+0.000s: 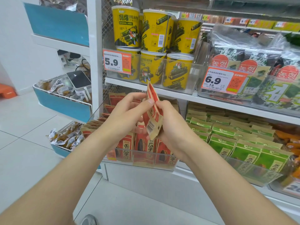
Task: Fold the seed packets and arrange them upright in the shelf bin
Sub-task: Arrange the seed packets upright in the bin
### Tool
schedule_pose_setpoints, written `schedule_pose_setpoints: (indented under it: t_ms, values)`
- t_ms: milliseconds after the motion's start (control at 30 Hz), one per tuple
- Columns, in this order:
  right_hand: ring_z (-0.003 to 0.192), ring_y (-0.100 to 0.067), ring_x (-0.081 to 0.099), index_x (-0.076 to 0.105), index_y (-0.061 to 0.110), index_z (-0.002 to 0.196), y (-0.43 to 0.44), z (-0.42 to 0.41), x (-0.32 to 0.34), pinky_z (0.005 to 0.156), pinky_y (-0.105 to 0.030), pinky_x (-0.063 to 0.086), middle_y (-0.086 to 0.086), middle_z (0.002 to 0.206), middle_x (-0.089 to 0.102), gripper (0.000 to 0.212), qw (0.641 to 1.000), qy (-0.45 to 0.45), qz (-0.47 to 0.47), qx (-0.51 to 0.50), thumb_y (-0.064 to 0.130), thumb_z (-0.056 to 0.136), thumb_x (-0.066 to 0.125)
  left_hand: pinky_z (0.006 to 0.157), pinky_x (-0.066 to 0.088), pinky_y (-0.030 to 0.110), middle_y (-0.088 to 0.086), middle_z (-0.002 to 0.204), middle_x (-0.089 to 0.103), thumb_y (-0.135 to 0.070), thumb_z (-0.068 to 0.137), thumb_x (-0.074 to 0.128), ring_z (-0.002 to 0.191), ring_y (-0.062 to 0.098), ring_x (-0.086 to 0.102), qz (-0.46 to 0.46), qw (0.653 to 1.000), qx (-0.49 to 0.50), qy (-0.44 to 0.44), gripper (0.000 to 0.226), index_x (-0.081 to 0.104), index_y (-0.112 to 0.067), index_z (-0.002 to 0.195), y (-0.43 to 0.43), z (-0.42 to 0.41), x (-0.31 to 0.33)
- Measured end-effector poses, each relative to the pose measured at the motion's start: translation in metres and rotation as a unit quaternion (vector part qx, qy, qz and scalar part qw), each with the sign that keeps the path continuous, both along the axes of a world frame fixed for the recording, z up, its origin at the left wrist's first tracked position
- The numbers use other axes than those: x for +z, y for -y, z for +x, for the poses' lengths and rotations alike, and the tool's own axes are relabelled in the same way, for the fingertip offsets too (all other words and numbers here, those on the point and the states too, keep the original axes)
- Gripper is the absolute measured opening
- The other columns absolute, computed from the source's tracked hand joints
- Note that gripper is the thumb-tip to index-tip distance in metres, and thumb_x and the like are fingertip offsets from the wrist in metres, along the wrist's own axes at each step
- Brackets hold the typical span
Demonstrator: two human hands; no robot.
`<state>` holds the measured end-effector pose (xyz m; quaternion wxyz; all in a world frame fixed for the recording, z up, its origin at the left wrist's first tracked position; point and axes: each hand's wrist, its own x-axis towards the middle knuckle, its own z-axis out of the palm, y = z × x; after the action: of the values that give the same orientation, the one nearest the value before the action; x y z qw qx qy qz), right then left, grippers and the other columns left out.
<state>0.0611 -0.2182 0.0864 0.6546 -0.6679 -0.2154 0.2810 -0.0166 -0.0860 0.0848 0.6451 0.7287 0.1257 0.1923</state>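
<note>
- Head view: one packet (153,113), red and kraft-brown with a barcode near its lower end, is creased lengthwise and stands nearly upright, edge-on to the camera.
- The left hand (128,114) pinches its upper half, thumb on the near face; the right hand (172,127) curls its fingers round the lower half.
- It is held in the air above the front edge of the clear bin (146,167).
- In the bin, three red packets (126,146) stand across the front row; those behind cannot be counted.
</note>
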Motion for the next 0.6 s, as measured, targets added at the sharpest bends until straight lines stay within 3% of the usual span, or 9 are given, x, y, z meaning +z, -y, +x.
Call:
schedule_pose_setpoints:
  t_ms: [167, 300, 467, 600]
  values:
    - [0.090, -0.035, 0.072, 0.071, 0.010, 0.127, 0.009, -0.002, 0.007, 0.083, -0.050, 0.059, -0.010, 0.094, 0.075, 0.031, 0.993, -0.090, 0.076, 0.000, 0.029, 0.110, 0.055, 0.081, 0.067, 0.042, -0.009, 0.109, 0.080, -0.061, 0.101, 0.060, 0.089, 0.019, 0.080, -0.032, 0.995, -0.079, -0.055, 0.039, 0.066, -0.042, 0.135, 0.002, -0.003, 0.002]
    - [0.089, -0.035, 0.076, 0.064, 0.010, 0.122, 0.012, 0.002, 0.008, 0.090, -0.055, 0.063, -0.019, 0.114, 0.078, 0.030, 0.994, -0.066, 0.078, -0.027, 0.034, 0.105, 0.069, 0.095, 0.064, 0.052, 0.005, 0.120, 0.077, -0.057, 0.101, 0.063, 0.091, 0.026, 0.079, -0.083, 0.989, -0.111, -0.047, 0.030, 0.073, -0.044, 0.126, 0.000, -0.002, 0.004]
    - [0.099, -0.042, 0.078, 0.057, 0.001, 0.125, 0.010, 0.009, 0.005, 0.088, -0.063, 0.063, -0.020, 0.113, 0.078, 0.052, 0.999, 0.008, 0.036, -0.030, 0.048, 0.104, 0.067, 0.090, 0.065, 0.043, -0.005, 0.106, 0.083, -0.043, 0.103, 0.065, 0.100, 0.033, 0.080, -0.123, 0.984, -0.123, -0.042, 0.017, 0.080, -0.050, 0.107, 0.002, -0.002, 0.006]
    - [0.098, -0.038, 0.079, 0.060, -0.002, 0.119, 0.009, 0.015, -0.001, 0.088, -0.060, 0.064, -0.022, 0.110, 0.078, 0.058, 0.996, 0.092, 0.002, -0.024, 0.055, 0.106, 0.059, 0.084, 0.064, 0.045, 0.010, 0.110, 0.075, -0.035, 0.105, 0.063, 0.078, 0.026, 0.077, -0.145, 0.984, -0.096, -0.038, 0.019, 0.082, -0.036, 0.108, 0.002, 0.001, 0.006]
